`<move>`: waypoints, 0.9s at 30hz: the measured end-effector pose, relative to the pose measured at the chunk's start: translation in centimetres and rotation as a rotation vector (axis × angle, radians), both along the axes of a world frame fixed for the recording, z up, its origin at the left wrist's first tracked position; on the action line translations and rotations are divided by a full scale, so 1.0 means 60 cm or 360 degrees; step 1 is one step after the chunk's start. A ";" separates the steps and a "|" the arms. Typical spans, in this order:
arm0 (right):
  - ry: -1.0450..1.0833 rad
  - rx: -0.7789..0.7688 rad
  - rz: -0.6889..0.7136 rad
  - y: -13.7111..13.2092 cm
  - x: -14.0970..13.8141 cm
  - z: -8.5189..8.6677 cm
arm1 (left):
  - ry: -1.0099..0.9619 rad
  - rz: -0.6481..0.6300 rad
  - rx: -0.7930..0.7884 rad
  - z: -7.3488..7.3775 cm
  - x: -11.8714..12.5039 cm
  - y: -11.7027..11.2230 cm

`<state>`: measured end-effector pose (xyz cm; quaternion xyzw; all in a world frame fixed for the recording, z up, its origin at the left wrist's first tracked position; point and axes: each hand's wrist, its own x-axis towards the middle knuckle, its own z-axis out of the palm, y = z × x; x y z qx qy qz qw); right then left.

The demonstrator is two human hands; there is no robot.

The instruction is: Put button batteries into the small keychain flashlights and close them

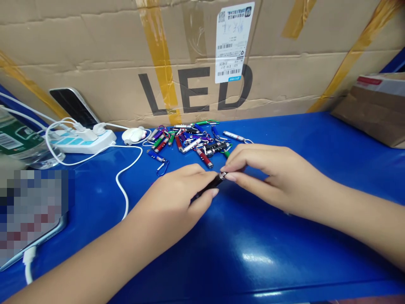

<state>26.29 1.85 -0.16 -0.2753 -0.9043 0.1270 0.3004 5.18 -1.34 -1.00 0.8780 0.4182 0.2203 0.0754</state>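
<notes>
A small black keychain flashlight [216, 181] lies tilted between my two hands above the blue table. My left hand [175, 194] is closed around its body, thumb along the near side. At the silver end, my right hand [265, 171] pinches with thumb and fingertips. Just beyond the hands is a loose pile of similar small flashlights with carabiner clips, among them a red one [205, 158], a blue one [156, 156] and a silver one [233, 136]. Part of the black flashlight is hidden by my left fingers.
Behind the pile stands a large cardboard box [110, 50] marked LED. At left are a white power strip [85, 142] with cables, a plastic bottle [22, 139], a leaning phone [74, 105] and a blurred-out device [31, 211]. A brown box [376, 112] sits at right.
</notes>
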 end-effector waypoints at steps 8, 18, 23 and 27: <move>0.0017 -0.0098 -0.0059 -0.002 -0.001 0.002 | -0.0016 -0.0004 0.0099 -0.001 0.003 -0.004; 0.0273 -0.0608 -0.0470 -0.040 -0.026 0.008 | 0.0645 0.0103 0.1179 0.000 0.000 -0.018; 0.0286 -0.1033 -0.0505 -0.024 -0.027 -0.006 | 0.0770 0.0152 0.0987 0.004 0.001 -0.011; 0.0090 -0.0734 -0.0423 -0.007 -0.017 -0.006 | 0.0559 0.0206 0.0518 0.007 0.002 -0.007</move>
